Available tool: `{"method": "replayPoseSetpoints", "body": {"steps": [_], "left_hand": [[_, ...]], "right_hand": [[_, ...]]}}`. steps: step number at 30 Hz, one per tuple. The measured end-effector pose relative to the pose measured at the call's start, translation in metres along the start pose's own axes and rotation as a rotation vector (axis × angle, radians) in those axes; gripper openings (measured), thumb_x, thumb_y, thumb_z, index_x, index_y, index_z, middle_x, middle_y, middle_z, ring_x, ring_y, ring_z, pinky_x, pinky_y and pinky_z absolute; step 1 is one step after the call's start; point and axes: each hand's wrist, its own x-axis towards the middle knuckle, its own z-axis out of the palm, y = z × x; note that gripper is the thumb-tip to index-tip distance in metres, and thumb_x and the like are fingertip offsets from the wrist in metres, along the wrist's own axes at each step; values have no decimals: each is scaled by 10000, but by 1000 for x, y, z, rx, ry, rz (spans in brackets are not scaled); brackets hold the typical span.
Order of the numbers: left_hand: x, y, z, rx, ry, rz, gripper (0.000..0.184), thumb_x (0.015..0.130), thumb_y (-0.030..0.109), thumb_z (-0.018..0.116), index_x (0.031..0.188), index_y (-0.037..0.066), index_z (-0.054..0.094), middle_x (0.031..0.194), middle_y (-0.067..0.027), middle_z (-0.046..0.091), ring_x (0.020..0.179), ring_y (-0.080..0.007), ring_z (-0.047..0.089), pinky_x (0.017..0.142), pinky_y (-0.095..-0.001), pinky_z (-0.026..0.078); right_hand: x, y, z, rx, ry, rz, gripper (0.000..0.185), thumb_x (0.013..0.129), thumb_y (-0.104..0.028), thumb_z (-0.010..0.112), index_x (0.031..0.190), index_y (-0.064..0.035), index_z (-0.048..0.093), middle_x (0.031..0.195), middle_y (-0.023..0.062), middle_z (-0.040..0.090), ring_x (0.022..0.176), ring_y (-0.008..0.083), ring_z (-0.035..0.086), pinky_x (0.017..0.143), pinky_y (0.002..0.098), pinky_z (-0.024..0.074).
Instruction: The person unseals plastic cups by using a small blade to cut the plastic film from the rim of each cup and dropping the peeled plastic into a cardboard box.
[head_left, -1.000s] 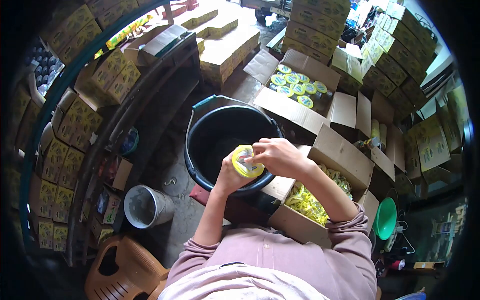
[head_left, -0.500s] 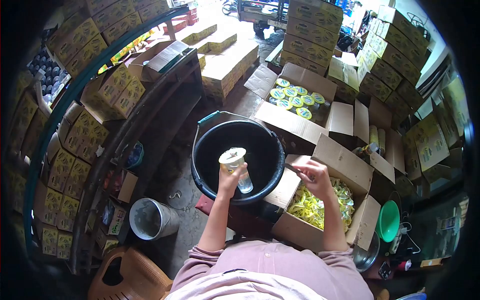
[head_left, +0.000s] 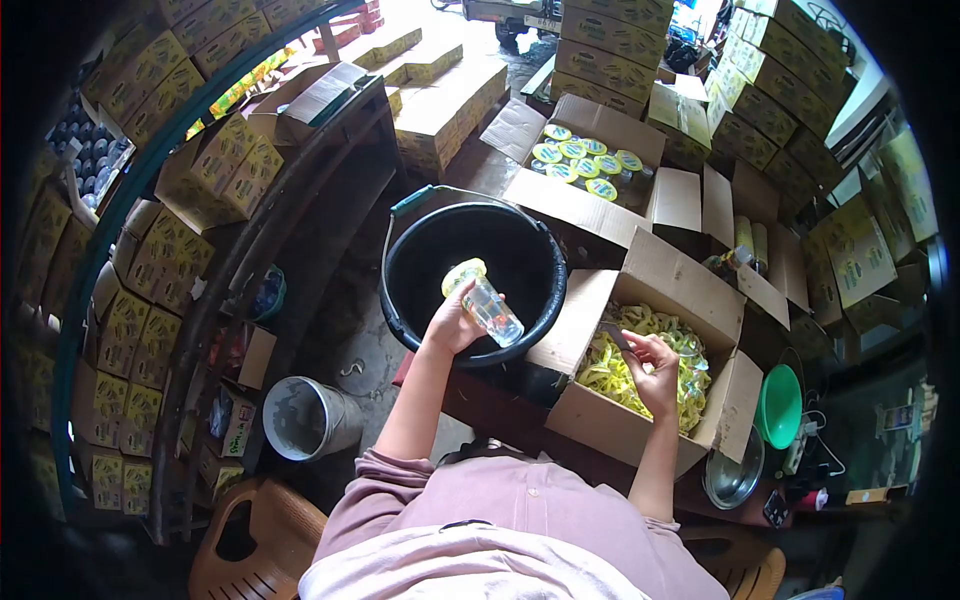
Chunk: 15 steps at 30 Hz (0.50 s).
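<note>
Over the black bucket [head_left: 415,262], my left hand [head_left: 452,325] is closed around a clear plastic cup [head_left: 494,312] with a yellow sealed lid. The cup leans, its lid end up and to the left and its base toward the lower right. My right hand [head_left: 655,372] pinches a small dark knife [head_left: 616,337], its blade pointing up and left. That hand is above an open carton [head_left: 683,272] filled with yellow and clear plastic scraps [head_left: 632,395].
Beyond the bucket, an open carton [head_left: 577,196] holds several yellow-lidded cups. A grey bucket [head_left: 345,420] stands on the floor at left. At right are a green basin [head_left: 779,405] and a metal bowl [head_left: 730,490]. Stacked cartons [head_left: 610,50] line the back.
My left hand has tipped the cup from nearly upright to a steeper slant. My right hand has moved away from the bucket's rim, down over the carton of scraps. The view has shifted slightly.
</note>
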Motion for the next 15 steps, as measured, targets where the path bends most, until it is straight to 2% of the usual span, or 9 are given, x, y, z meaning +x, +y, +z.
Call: {"method": "replayPoseSetpoints", "body": {"steps": [2,6,9,10,13,15], "left_hand": [[-2,2,4,-115,-24,-41,401,893,352,438,1169,63,408,1027,-204,541,954,-328,545,854,-519,421],[-3,7,-2,-280,-103,-75,419,909,359,387,1145,14,414,1045,-221,522,970,-336,535,853,-498,435],[-5,11,1,-320,-24,-107,420,906,366,379,1126,12,429,1031,-210,524,968,-335,533,858,-511,426],[-2,11,-6,-371,-111,-96,409,898,312,385,1138,-17,434,1093,-258,492,1025,-362,496,898,-497,399],[-12,10,7,-354,29,24,381,820,191,425,1133,-27,426,1139,-231,476,1068,-376,467,927,-511,371],[-11,11,6,-438,98,56,375,813,169,411,1134,-23,430,1156,-220,472,1081,-379,459,942,-526,355]], "right_hand": [[-7,-3,-1,-1,30,19,319,697,75,627,982,-68,645,731,8,552,620,63,499,558,199,433],[-23,-5,-2,-3,93,44,319,697,76,617,975,-78,649,728,18,567,609,76,509,551,205,430],[-34,3,-5,5,149,68,322,697,69,617,978,-86,649,718,21,568,603,83,515,550,211,433],[-38,6,-7,2,164,81,324,698,68,618,980,-87,649,716,22,567,605,84,517,552,212,435],[-51,17,-19,-26,197,124,355,703,50,620,1027,-95,627,710,23,568,617,85,527,563,225,442],[-58,20,-31,-50,223,177,376,708,41,619,1057,-98,611,705,19,568,618,84,529,566,228,444]]}}
